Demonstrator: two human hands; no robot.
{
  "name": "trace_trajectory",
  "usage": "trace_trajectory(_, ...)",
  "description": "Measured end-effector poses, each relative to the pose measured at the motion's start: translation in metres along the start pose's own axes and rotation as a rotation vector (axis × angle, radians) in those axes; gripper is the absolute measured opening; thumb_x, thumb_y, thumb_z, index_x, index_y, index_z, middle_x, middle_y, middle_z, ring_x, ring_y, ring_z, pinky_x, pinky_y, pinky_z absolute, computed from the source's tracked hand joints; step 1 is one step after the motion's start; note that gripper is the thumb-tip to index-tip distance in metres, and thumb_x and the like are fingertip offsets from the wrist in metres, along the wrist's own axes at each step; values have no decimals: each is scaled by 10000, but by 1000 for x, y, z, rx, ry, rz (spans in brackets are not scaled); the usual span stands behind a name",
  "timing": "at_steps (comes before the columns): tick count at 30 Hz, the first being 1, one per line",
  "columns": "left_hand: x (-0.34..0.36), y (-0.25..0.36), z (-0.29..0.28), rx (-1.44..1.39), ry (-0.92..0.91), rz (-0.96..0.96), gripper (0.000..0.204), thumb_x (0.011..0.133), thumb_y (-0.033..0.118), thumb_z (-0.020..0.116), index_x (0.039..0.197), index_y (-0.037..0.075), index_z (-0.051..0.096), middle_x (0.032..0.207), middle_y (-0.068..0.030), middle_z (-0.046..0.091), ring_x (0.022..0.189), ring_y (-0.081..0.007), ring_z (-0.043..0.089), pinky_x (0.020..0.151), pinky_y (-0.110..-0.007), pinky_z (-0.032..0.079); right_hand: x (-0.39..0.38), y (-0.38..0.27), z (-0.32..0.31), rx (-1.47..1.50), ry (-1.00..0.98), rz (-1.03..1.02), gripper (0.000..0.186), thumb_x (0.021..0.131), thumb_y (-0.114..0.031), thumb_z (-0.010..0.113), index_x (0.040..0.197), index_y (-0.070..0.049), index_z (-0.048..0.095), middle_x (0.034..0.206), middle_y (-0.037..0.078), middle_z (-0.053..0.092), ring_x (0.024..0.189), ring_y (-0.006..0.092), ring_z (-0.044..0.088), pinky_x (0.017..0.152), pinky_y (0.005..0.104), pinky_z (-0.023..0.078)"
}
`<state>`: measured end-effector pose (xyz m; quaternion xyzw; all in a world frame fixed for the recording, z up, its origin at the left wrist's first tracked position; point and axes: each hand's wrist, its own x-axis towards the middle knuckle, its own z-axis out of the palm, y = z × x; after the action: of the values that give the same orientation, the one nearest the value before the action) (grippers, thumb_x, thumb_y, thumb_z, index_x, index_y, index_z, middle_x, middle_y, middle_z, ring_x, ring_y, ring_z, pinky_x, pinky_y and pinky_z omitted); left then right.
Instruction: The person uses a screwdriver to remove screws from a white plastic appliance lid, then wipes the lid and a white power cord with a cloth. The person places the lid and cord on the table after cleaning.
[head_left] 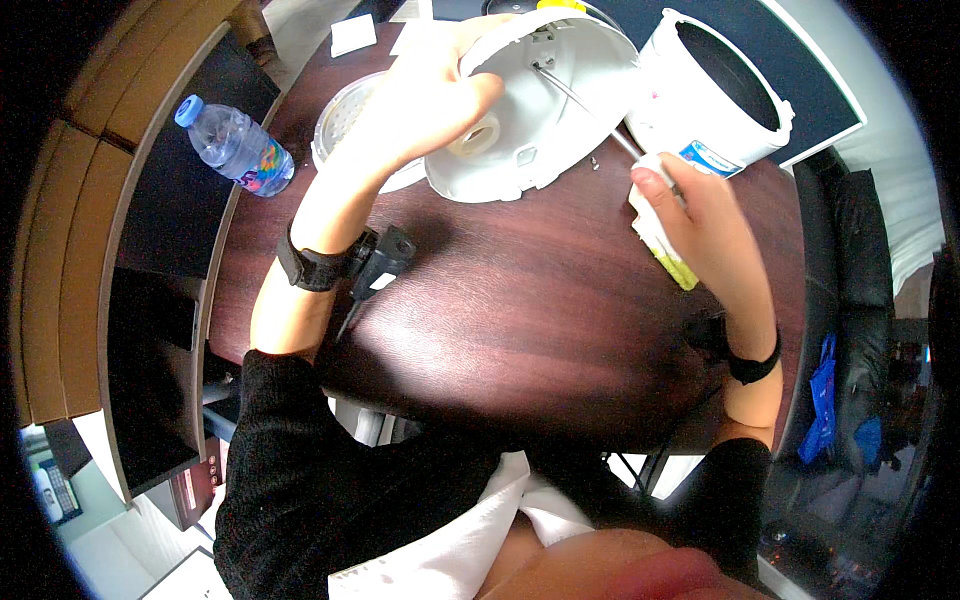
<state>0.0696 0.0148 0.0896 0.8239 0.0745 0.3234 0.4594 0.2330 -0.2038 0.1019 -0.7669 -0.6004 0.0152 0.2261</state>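
A white domed plastic lid (565, 135) is tilted up at the far side of the table, its hollow inner side facing me. My left hand (440, 95) grips its left rim, fingers mostly hidden behind it. In my right hand (700, 215) is a screwdriver (590, 112); its long metal shaft reaches up-left to a small fitting near the top of the lid's inside. My closed fingers cover most of its handle. Below that hand lies a white and yellow-green item (665, 250). Small metal screws (594, 162) rest beside the lid.
Behind the lid's left side lies a white perforated round part (345, 115). A white pot-shaped housing (655, 85) with a dark interior stands far right. A black-handled tool (385, 262) lies by my left wrist. A water bottle (245, 150) stands left, near shelving (150, 350).
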Motion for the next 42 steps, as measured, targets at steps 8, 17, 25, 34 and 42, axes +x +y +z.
trace_trajectory(8, -2, 1, 1, 48, 0, 55, 458, 795, 101, 523, 1243, 16, 478, 1113, -130, 555, 1035, -212, 524, 906, -311, 414, 2, -27, -20, -413, 100, -19, 338, 882, -357, 565, 773, -37, 557, 581, 139, 583, 510, 306, 586, 475, 377, 456)
trace_trajectory(17, 1, 6, 9, 60, -10, 46, 438, 796, 106, 480, 1223, 25, 534, 999, -94, 622, 906, -157, 572, 825, -284, 445, -24, -19, 22, 1431, -469, 625, 434, 971, -466, 340, 898, -60, 476, 572, 1, 441, 337, 65, 338, 295, 201, 246)
trace_trajectory(25, -2, -6, 7, 37, -25, -44, 461, 792, 70, 469, 1250, 32, 515, 1070, -73, 599, 971, -144, 549, 861, -278, 435, -19, -17, 17, 922, -354, 534, 377, 964, -418, 402, 825, -77, 485, 518, -13, 436, 351, 88, 374, 332, 229, 301)
trace_trajectory(34, -1, 7, 6, 73, -57, -69, 464, 790, 74, 474, 1250, 27, 512, 1068, -83, 603, 972, -150, 551, 874, -283, 432, -2, -28, -21, -309, 26, 56, 364, 893, -365, 546, 749, -31, 538, 580, 152, 582, 565, 322, 611, 489, 368, 458)
trace_trajectory(42, 1, 12, 11, 49, -97, -12, 460, 791, 65, 482, 1247, 15, 515, 1070, -103, 611, 988, -172, 551, 893, -279, 412, -12, -7, 23, 632, -231, 455, 315, 926, -322, 488, 764, -51, 502, 575, 36, 504, 455, 136, 480, 448, 267, 387)
